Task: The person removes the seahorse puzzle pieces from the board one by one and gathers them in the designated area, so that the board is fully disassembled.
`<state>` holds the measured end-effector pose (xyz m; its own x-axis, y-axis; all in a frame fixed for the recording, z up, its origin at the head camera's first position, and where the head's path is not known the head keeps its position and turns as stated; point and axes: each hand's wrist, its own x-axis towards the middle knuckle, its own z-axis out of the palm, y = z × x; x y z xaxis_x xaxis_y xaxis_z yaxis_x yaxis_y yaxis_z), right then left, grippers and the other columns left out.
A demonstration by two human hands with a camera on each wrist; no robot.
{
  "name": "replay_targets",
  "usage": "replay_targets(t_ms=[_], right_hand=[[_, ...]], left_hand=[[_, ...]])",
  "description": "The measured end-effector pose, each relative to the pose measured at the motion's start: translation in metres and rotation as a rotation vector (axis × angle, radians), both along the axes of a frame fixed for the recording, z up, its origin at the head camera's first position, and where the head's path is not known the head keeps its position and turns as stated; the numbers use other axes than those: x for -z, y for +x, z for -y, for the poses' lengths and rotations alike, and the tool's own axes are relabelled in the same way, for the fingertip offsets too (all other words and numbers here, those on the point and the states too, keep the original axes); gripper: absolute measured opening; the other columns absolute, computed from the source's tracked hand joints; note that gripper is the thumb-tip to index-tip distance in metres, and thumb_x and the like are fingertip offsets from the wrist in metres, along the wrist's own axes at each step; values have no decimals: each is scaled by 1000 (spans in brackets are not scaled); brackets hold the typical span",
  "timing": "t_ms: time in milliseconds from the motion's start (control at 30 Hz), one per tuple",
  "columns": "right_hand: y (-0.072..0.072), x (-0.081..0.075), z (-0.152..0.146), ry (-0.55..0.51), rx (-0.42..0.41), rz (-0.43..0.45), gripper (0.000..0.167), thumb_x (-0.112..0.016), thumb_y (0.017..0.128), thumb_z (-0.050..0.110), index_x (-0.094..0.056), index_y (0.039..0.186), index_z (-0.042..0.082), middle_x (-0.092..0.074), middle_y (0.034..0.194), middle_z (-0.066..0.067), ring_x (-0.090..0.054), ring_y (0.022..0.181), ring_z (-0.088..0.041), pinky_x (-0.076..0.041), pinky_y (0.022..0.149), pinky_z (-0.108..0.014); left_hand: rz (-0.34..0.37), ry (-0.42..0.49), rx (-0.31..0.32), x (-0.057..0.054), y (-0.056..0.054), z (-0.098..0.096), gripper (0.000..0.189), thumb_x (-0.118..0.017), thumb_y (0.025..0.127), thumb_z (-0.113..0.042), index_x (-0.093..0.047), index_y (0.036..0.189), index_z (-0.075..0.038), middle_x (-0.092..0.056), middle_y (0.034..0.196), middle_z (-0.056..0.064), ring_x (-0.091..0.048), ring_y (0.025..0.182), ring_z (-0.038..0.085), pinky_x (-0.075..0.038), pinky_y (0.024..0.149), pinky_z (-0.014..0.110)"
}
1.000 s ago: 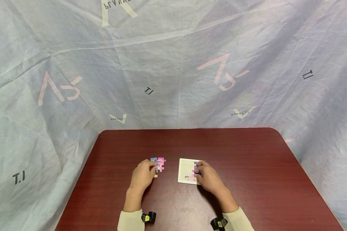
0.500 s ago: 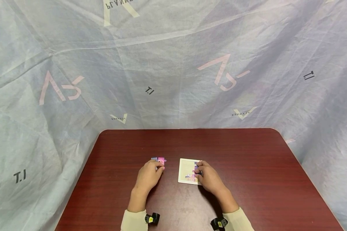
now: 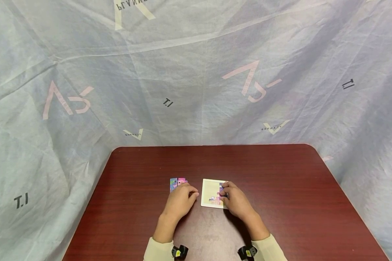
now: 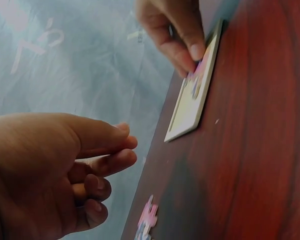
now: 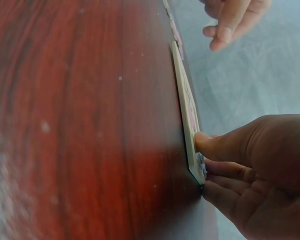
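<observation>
A pale square puzzle tray (image 3: 210,181) lies on the table, with joined jigsaw pieces (image 4: 202,67) along its right side and near edge. My right hand (image 3: 236,201) grips the tray's right part, its thumb and fingers bent over the rim and pieces. My left hand (image 3: 179,199) hovers left of the tray, thumb and fingertips close together, with nothing showing between them in the left wrist view. Beyond it, partly covered by the hand in the head view, lie a blue jigsaw piece (image 3: 173,184) and a pink jigsaw piece (image 3: 181,180).
The dark red wooden table (image 3: 281,188) extends to both sides and behind the tray. Grey printed fabric (image 3: 196,79) hangs as walls behind and beside it. A small black wrist camera (image 3: 180,252) sits at the left sleeve, and another black camera (image 3: 247,252) at the right.
My left hand has moved right, from over the loose jigsaw pieces to the gap beside the tray, uncovering the blue piece again. The right hand and tray stay in place.
</observation>
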<state>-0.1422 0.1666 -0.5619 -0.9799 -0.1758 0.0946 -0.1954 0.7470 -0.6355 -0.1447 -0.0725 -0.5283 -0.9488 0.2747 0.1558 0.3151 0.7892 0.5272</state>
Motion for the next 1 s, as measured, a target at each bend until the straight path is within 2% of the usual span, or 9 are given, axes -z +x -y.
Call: replay_targets(t_ms=[67,233,567,800,900,1000], right_hand=[[0,1,0,-1,-1,-4,6,-79,87,-3,-76,87,2,-69,128,-14,-70,118,-31,-55,100,-49],[-2,2,-1,0,-12,-19,6,-79,87,-3,-76,86,2,-69,128,-15,-69,119,-31,-55,100,-49],[-2,2,-1,15,-15,-42,8,-80,85,-4,-77,86,3,-69,125,-14,-71,113,-30,-56,98,-48],[-1,-2,2,64,-26,-48,5,-80,86,-4,-81,88,0,-69,125,-16,-73,108,-29,-59,93,-45],[0,-4,3,84,-34,-59,7,-80,86,-4,-80,83,2,-69,125,-17,-73,108,-29,-60,90,-44],[1,-5,4,111,-45,-83,16,-80,84,-5,-76,74,7,-69,125,-17,-73,104,-28,-60,83,-41]], left_hand=[[2,-9,12,0,1,-4,10,-75,98,-21,-83,98,-14,-74,95,-2,-72,90,16,-60,82,38],[-21,-22,38,1,4,-12,9,-75,97,-19,-83,97,-14,-73,94,-3,-71,88,14,-60,81,36],[-4,-29,80,0,7,-23,13,-77,96,-18,-82,105,-10,-72,100,0,-71,91,17,-60,81,36],[4,-59,105,8,8,-32,16,-76,96,-21,-81,107,-11,-72,103,0,-73,92,18,-60,80,35],[8,-70,116,10,8,-37,17,-76,95,-22,-81,108,-12,-72,104,-1,-73,95,18,-60,83,35],[15,-86,128,12,8,-41,19,-77,95,-23,-81,110,-11,-71,105,-1,-73,95,17,-60,84,34]])
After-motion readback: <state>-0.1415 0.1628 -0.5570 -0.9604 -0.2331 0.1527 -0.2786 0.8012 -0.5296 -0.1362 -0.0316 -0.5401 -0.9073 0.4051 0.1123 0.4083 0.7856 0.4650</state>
